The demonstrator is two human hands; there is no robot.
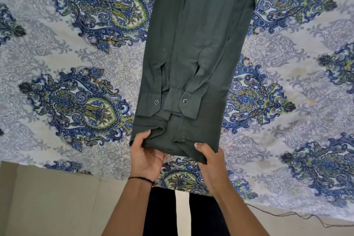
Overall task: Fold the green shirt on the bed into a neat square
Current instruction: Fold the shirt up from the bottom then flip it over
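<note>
The dark green shirt [201,30] lies on the bed as a long narrow strip running away from me. Both sleeves are folded lengthwise on top, their snap-button cuffs [179,104] side by side near the close end. My left hand [144,156] grips the near hem at its left corner, thumb on top and fingers underneath. At the right corner of the same hem my right hand [207,156] pinches the cloth. The hem edge is raised slightly off the bedsheet. The far end of the shirt runs out of view at the top.
The bedsheet [80,63], white with blue and green paisley motifs, spreads wide on both sides of the shirt. Its near edge hangs over the bed front. Below it are a beige floor [57,203], my dark trouser legs, and a loose thread at the lower right.
</note>
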